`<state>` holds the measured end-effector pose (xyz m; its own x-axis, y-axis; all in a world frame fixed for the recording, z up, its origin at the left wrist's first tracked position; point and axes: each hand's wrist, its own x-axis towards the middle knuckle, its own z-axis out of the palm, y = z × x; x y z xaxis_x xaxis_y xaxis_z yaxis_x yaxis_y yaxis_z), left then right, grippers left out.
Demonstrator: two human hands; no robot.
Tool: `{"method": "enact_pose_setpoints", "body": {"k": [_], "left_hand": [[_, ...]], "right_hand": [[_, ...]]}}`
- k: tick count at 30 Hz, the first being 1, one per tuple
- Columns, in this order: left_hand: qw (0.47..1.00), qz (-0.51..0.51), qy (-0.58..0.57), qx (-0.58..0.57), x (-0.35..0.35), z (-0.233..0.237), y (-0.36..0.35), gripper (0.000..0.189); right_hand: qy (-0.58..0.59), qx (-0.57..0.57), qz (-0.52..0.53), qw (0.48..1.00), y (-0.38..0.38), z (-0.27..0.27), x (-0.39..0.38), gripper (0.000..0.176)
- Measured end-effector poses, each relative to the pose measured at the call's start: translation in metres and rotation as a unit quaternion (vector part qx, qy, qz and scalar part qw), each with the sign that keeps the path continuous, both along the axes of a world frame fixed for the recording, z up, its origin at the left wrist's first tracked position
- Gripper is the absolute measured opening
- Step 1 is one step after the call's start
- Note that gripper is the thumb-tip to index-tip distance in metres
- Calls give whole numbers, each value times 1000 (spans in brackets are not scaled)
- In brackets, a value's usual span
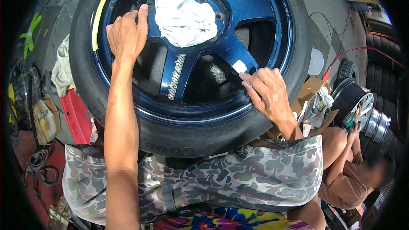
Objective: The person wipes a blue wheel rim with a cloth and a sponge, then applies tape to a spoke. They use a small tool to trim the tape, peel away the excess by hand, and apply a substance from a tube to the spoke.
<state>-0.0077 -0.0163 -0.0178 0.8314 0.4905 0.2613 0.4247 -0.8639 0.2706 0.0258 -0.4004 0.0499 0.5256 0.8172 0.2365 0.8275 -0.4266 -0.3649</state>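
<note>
"Wheel (174, 74), then: where does it sit, and how far along does it look?"

"Lying flat before the person, toward 12 o'clock, its top cut off. The tire (204, 138) is fitted. I'd judge it partway: yellow tape (99, 21) follows the rim from between 8 and 9 up to 10. The rim from 8 round through 6 to 4 shows its blue finish and a pale line, so any taping there is undone. The white cloth (183, 21) rests over the hub."

"And the hands?"

"The left hand (128, 32) is near 9, over the wheel, fingers bent and close together; their tips are hidden, so I can't tell whether they grip. The right hand (269, 90) is between 4 and 5, fingers curled, fingertips just beside a white scrap (239, 66) on a spoke. Whether it pinches the scrap's edge, I can't tell."

"Count it all."

"Two hands, one wheel with one tire, one cloth, one tape strip, one scrap. Two bolt holes show; the cloth may cover more. One co-worker (345, 187) sits toward 4, beside loose rims (377, 125) that overlap too much to count surely."
</note>
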Motion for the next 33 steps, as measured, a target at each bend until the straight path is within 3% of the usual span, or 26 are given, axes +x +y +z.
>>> {"method": "enact_pose_setpoints", "body": {"k": [33], "left_hand": [[1000,5,-2,-10,0,-5,2,62]], "right_hand": [[-13,-25,-13,1000,0,4,-2,21]]}}
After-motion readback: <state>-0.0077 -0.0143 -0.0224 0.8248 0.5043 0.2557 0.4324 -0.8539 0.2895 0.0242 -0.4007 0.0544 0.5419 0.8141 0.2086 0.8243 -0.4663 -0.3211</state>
